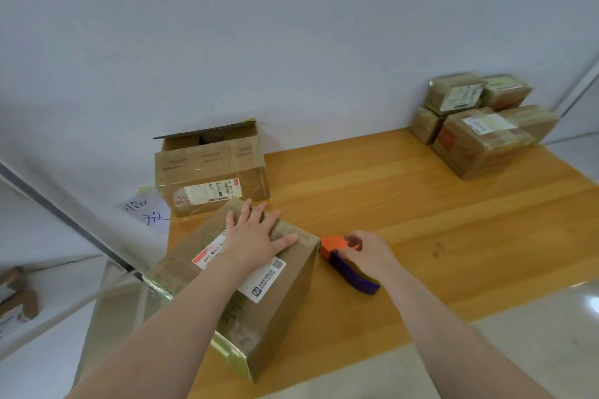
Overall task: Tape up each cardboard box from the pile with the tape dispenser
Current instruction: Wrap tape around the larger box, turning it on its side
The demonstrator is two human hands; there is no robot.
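Hands: left [256, 238] on box [287, 298], right [369, 254] around tape dispenser [332, 246]

The white label [264, 282] on top of the near cardboard box [285, 311] reads "642 M003 0" beside a red strip, and the left hand [256, 236] covers what follows. Its lower corner carries a QR code and a dark square logo, with print too small to read. A paper sheet [147, 210] by the left edge of the table [405, 204] bears two blue handwritten characters, probably "临" and "放". Labels on the open box [210, 168] and the far stack of boxes [479, 142] are illegible.
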